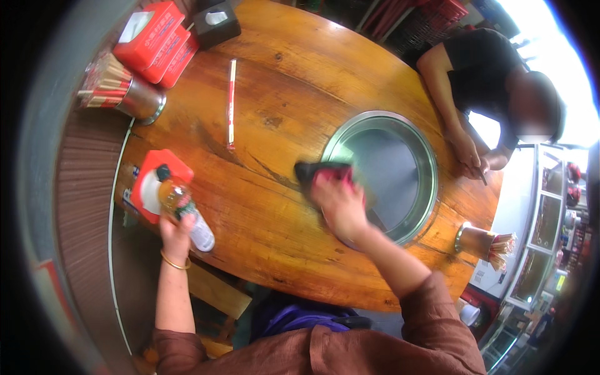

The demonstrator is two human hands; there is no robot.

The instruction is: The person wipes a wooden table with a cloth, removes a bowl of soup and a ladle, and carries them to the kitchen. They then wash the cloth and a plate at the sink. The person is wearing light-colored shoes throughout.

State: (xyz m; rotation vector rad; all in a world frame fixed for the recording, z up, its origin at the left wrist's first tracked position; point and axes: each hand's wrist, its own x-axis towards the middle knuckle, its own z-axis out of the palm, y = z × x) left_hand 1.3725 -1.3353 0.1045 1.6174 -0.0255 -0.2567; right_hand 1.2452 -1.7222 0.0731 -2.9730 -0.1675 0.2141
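Observation:
My left hand (177, 233) grips a plastic drink bottle (202, 232) with a dark cap, amber at its upper part and bearing a pale label. The bottle leans over a red tissue box (180, 164) at the table's left edge. My right hand (340, 206), blurred, presses on a pink and dark cloth (303, 172) on the wooden table (281, 234). The cloth lies at the left rim of a round metal-rimmed inset (433, 183) in the tabletop. Paper-wrapped chopsticks (231, 103) lie on the wood beyond my hands.
Stacked red tissue boxes (161, 51), a black tissue box (220, 28) and a metal cup of wrapped chopsticks (145, 101) stand at the far left. Another chopstick cup (473, 239) is at the right. A person (483, 70) in black leans on the far right edge. A wooden stool (215, 290) is below.

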